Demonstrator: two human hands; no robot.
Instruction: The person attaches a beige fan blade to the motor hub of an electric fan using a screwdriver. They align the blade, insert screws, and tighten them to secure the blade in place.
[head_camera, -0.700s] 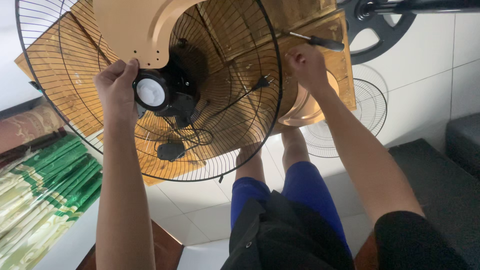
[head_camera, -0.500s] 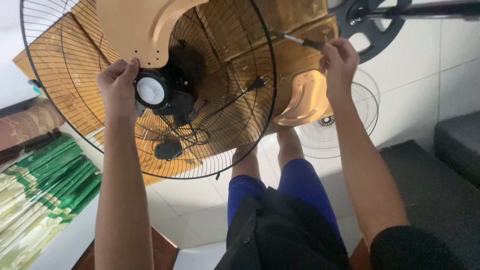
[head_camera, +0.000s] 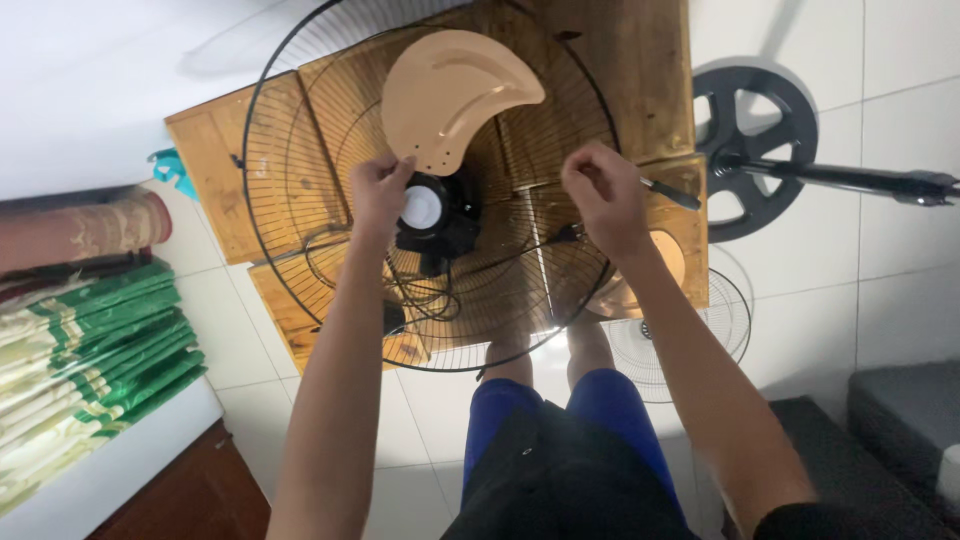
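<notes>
Fan guard (head_camera: 300, 160) on wooden table (head_camera: 215, 150)

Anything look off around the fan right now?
Only one blade sits at the hub; another tan blade lies loose below the right hand. The power cord is tangled inside the wire guard.

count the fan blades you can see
2: one tan blade at the fan hub by the left hand, another tan blade lying behind the right hand, partly hidden. Others may be hidden.

Wooden table (head_camera: 215, 150) bears black fan guard (head_camera: 290, 120); white tiled floor (head_camera: 880, 120) carries round fan base (head_camera: 745, 110).
</notes>
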